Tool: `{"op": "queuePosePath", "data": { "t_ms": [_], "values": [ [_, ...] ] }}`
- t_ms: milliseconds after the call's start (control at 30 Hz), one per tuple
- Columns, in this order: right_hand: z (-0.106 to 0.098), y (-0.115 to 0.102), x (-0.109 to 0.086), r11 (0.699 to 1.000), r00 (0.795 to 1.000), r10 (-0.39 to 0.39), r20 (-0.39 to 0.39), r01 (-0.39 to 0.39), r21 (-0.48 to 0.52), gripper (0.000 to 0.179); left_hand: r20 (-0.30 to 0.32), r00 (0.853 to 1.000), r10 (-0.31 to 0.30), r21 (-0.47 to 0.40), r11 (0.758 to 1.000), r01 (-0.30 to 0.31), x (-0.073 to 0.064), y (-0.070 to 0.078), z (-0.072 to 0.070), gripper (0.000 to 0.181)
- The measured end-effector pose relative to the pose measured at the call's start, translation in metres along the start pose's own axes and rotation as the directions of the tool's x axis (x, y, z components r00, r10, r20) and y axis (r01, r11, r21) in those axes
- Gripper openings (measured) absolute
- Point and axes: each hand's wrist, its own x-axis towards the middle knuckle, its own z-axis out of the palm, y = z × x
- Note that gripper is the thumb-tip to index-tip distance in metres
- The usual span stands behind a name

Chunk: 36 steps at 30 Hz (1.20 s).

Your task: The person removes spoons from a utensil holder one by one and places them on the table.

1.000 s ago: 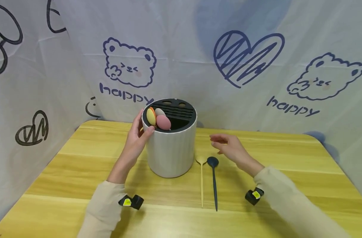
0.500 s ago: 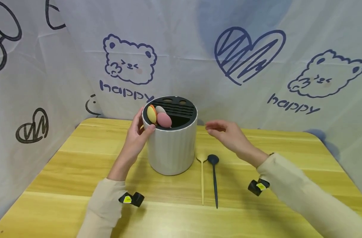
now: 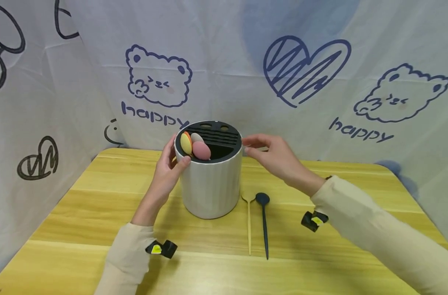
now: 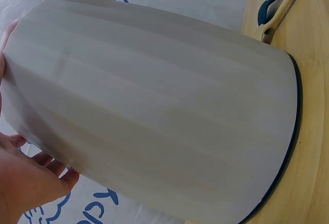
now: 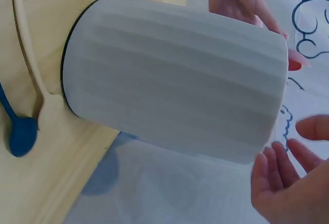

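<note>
A white ribbed utensil holder (image 3: pixel 211 190) with a black slotted top stands upright on the table. My left hand (image 3: pixel 166 174) holds its left side near the rim, thumb toward the front. My right hand (image 3: pixel 273 157) is at the right rim, its fingers loosely bent with nothing between them; I cannot tell if the fingertips touch. Rounded yellow (image 3: pixel 186 144), pink (image 3: pixel 201 150), grey and orange spoon-like heads stick out of the holder's left opening. Just right of its base, a cream spoon (image 3: pixel 249 221) and a dark blue spoon (image 3: pixel 265 225) lie side by side, heads away from me.
The wood-grain table (image 3: pixel 80 229) spreads around the holder. Behind it and to the left hangs a pale cloth (image 3: pixel 227 41) printed with bears and hearts, close to the table's far edge.
My right hand has risen and moved left, from above the spoons to the holder's right rim. The left hand keeps its place on the holder, and the spoons lie still.
</note>
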Motion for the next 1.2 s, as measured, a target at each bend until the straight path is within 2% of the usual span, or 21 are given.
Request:
{"op": "queuePosePath", "data": {
  "t_ms": [133,367,667,933,1200],
  "values": [
    [0.0,-0.009,0.004,0.999,1.0,-0.019,-0.002,0.019,0.027,0.031,0.003,1.0,0.011,-0.005,1.0,-0.011,0.0,-0.002,0.0,0.078],
    [0.009,-0.025,0.012,0.992,0.993,-0.057,0.1,0.045,0.122,0.031,0.0,1.0,0.015,-0.007,1.0,-0.015,0.0,-0.002,-0.001,0.082],
    [0.024,-0.034,0.018,0.993,0.986,-0.081,0.146,0.067,0.096,0.032,0.005,1.0,0.015,-0.01,1.0,-0.015,0.001,-0.003,0.0,0.082],
    [0.032,-0.043,0.023,0.99,0.981,-0.134,0.139,0.128,0.058,0.03,0.008,1.0,0.023,-0.02,1.0,-0.023,-0.001,-0.003,0.0,0.082],
    [0.036,-0.046,0.027,0.99,0.978,-0.121,0.173,0.106,0.093,0.034,0.009,1.0,0.023,-0.014,1.0,-0.023,0.001,-0.003,0.001,0.08]
  ]
}}
